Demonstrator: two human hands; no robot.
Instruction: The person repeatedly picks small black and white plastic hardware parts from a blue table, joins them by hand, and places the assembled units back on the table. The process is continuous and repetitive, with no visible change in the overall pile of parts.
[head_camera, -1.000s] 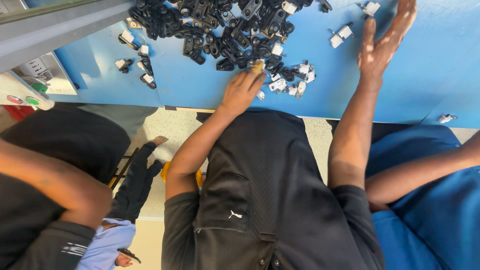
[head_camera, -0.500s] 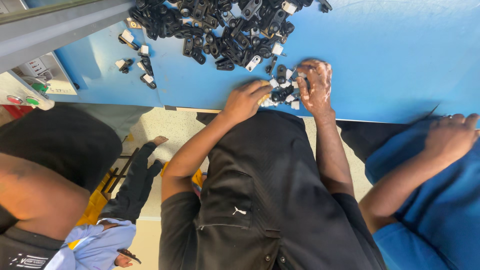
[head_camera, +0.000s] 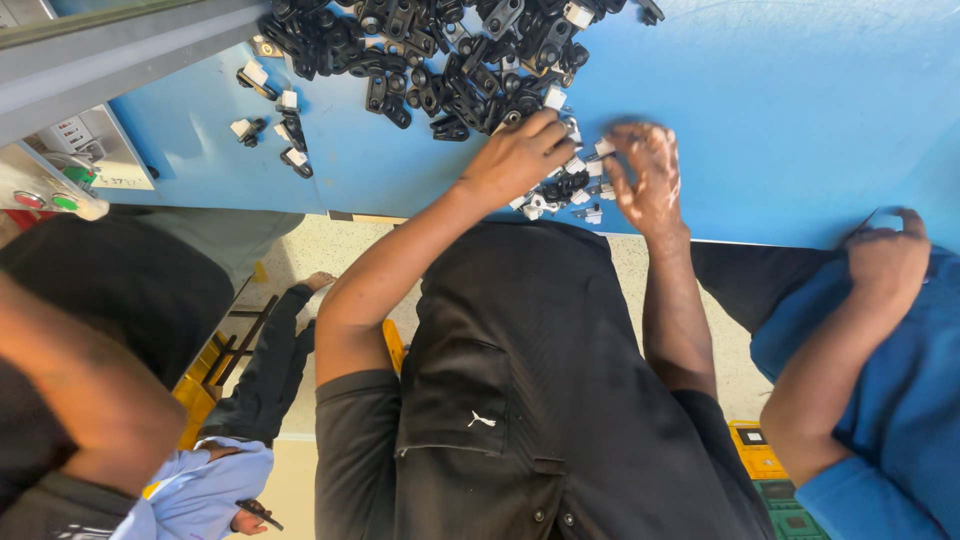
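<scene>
Head view, looking down over the wearer's own torso at a blue bench (head_camera: 800, 120).

Left hand (head_camera: 518, 158) knuckles up, fingers curled down onto small black-and-white clips (head_camera: 562, 190) near the bench edge; looks pinched on one, but fingertips hidden, so cannot tell for sure. Right hand (head_camera: 648, 175) just at 3 o'clock of the left, motion-blurred, fingers bent over the same cluster; grip state unreadable.

Clips lying loose between and under both hands, touching each other. Big pile of black parts (head_camera: 440, 50) at 12 o'clock, well up the bench. A few stray clips (head_camera: 275, 125) at 10 o'clock.

Handling, as judgement: small moulded plastic, light, stiff, not fragile. Smooth faces, likely a bit slippery and prone to skating on the bench. Best taken thumb against forefinger across the narrow black body, not by the white end. Tangling within the pile probable, so lifting one at a time.

Also in frame: a co-worker's hand (head_camera: 890, 265) at 4 o'clock resting on blue cloth, clear of the clips. Grey control box with red and green buttons (head_camera: 40, 190) at 9 o'clock.
</scene>
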